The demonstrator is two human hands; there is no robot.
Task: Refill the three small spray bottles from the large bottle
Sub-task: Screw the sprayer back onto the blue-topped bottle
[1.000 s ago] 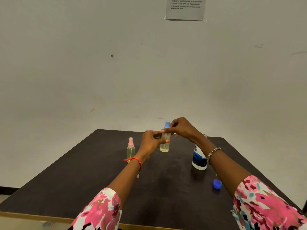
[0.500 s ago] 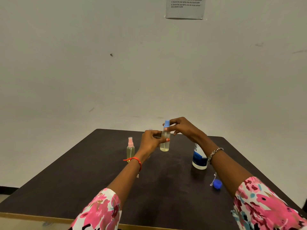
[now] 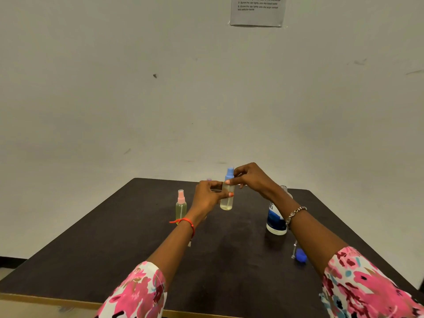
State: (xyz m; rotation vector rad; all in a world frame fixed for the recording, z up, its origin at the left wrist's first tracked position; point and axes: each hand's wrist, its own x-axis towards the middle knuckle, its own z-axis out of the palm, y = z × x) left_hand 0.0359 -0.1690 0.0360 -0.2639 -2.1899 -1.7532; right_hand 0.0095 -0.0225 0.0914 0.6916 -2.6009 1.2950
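Observation:
A small spray bottle with a blue top point(image 3: 227, 198) is held above the dark table point(image 3: 114, 249), filled with pale yellow liquid. My left hand point(image 3: 207, 197) grips its body. My right hand point(image 3: 251, 177) pinches the blue spray head at the neck. A second small bottle with a pink top point(image 3: 181, 206) stands on the table to the left. A third one shows only a purple tip point(image 3: 209, 179) behind my left hand. The large bottle point(image 3: 275, 216) with a blue label stands uncapped to the right, partly behind my right forearm.
A blue cap point(image 3: 300, 255) lies on the table near my right arm, with a small clear piece point(image 3: 294, 249) beside it. A printed paper sheet point(image 3: 258, 10) hangs on the white wall. The table's front edge runs along the bottom.
The fingers of my right hand have shifted around the blue spray head. The bottle and my left hand have stayed almost in place.

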